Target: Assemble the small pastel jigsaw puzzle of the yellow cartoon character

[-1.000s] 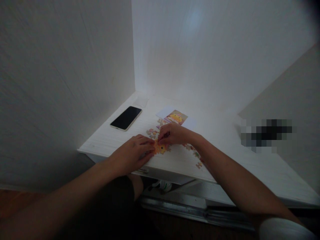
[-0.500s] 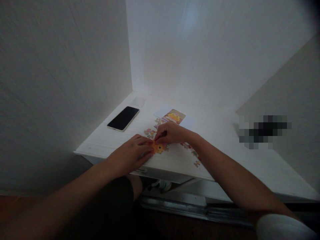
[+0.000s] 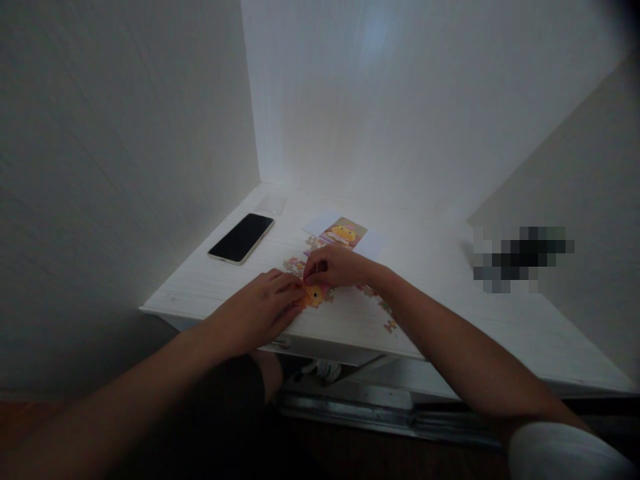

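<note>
A small joined patch of an orange and yellow jigsaw puzzle point(image 3: 315, 295) lies near the table's front edge, with a dark eye printed on it. My left hand point(image 3: 265, 300) holds the patch at its left side, fingertips and thumb on it. My right hand point(image 3: 333, 265) is closed in a pinch at the patch's upper edge, fingertips close to those of my left hand. The piece in the pinch is mostly hidden by the fingers. Loose jigsaw pieces point(image 3: 390, 326) lie to the right, partly under my right forearm, and others lie behind my hands.
A picture card point(image 3: 344, 231) with a yellow character lies on white paper behind my hands. To the left rests a phone point(image 3: 242, 238), with a clear plastic sheet point(image 3: 271, 203) beyond it. Walls enclose the white table point(image 3: 450, 313). A blurred-out dark object point(image 3: 525, 257) is at the right.
The whole view has shifted slightly, so things appear a little further left. Both hands stay at the puzzle patch, with the right fingertips moved only slightly along its upper edge.
</note>
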The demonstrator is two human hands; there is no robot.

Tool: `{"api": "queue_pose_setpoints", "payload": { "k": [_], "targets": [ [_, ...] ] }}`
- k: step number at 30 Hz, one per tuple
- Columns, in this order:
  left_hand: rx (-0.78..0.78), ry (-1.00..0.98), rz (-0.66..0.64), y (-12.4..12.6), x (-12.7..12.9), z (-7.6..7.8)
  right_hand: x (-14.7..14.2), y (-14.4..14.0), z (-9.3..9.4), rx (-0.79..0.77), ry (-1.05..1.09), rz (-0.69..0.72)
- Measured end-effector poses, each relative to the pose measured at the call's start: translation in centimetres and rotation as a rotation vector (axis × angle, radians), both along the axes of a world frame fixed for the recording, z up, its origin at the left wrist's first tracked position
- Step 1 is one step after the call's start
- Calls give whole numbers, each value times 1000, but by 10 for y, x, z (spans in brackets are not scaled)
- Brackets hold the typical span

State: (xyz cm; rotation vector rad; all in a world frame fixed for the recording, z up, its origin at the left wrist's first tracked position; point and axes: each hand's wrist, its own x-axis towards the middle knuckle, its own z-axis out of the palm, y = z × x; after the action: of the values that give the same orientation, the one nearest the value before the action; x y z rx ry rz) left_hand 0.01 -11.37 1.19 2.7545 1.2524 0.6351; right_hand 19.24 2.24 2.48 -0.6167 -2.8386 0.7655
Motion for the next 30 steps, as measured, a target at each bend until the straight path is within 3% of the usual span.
{"api": "queue_pose_setpoints", "payload": {
  "k": [11,17,30],
  "targets": [
    [33,80,-27,3,-6,0,0,-1,2,18,-3,-4],
    [26,25,-29,2,-4,1,4,0,3,-97,-14,14],
    [-28,-46,18,5,-3,-5,3,1,2,-77,-20,1]
  ]
}}
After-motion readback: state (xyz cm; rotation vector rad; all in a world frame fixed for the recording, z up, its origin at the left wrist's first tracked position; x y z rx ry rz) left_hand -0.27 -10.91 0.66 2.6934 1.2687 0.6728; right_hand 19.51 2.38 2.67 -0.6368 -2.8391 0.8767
